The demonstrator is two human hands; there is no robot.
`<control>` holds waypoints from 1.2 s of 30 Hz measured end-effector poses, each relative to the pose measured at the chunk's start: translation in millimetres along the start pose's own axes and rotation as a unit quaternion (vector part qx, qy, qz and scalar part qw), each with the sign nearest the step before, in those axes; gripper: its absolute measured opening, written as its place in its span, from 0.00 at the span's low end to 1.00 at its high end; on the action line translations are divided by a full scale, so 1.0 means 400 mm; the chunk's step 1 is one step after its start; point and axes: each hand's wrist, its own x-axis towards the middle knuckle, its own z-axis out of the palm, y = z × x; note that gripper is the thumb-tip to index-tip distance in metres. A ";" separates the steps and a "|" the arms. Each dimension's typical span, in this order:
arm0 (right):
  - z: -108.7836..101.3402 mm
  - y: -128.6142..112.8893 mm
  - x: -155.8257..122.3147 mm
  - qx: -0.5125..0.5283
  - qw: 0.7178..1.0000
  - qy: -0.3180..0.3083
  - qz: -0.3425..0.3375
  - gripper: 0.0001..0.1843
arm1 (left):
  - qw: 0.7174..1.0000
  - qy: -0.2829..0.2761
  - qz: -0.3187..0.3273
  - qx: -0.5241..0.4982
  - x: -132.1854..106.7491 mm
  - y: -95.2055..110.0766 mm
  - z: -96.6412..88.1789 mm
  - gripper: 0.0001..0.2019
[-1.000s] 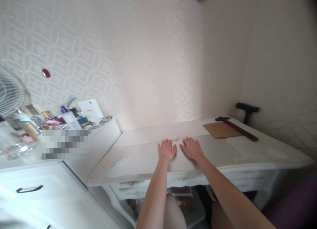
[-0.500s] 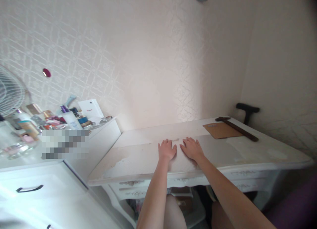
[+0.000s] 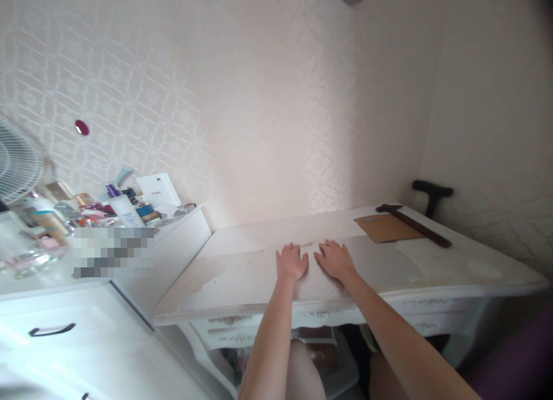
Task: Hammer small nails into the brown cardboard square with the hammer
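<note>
Both hands rest palm down on a white desk (image 3: 242, 279) whose top is worn and patchy. My left hand (image 3: 292, 262) lies near the middle of the desk with fingers spread, holding nothing. Beside it, a small gap away, my right hand (image 3: 336, 259) is also flat with its fingers apart and nothing in it. To the right of my right hand are a brown kraft-paper notebook or sheet (image 3: 386, 229) and a hammer (image 3: 421, 227) with a dark wooden handle. The hammer lies across the notebook's right side, and neither hand touches them.
On the left, a white drawer cabinet (image 3: 47, 313) bears several bottles (image 3: 125, 210), a white box (image 3: 159, 191) and a blurred-out patch. A fan (image 3: 17, 158) stands at the far left. Behind the desk's right end rises a black T-shaped handle (image 3: 432, 190). A patterned wall (image 3: 268, 129) backs the desk.
</note>
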 end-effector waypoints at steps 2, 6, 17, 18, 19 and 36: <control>0.000 0.000 0.000 0.000 1.000 0.001 -0.001 0.26 | 1.000 0.003 0.000 -0.001 -0.001 0.000 0.000 0.22; 0.000 0.000 -0.001 0.000 1.000 0.001 -0.002 0.25 | 1.000 0.004 0.000 -0.001 0.000 0.000 0.000 0.22; 0.002 0.001 0.001 0.001 1.000 0.003 -0.001 0.25 | 1.000 0.005 -0.003 -0.006 -0.001 0.000 0.000 0.22; 0.003 0.001 0.001 0.001 1.000 0.003 -0.001 0.25 | 1.000 0.005 -0.003 -0.007 0.000 0.000 0.001 0.22; 0.003 0.001 0.001 0.001 1.000 0.002 -0.001 0.25 | 1.000 0.004 -0.003 -0.007 0.000 0.000 0.001 0.22; 0.004 0.001 0.002 0.001 1.000 -0.001 0.001 0.26 | 1.000 0.001 -0.005 -0.006 0.001 0.000 0.001 0.22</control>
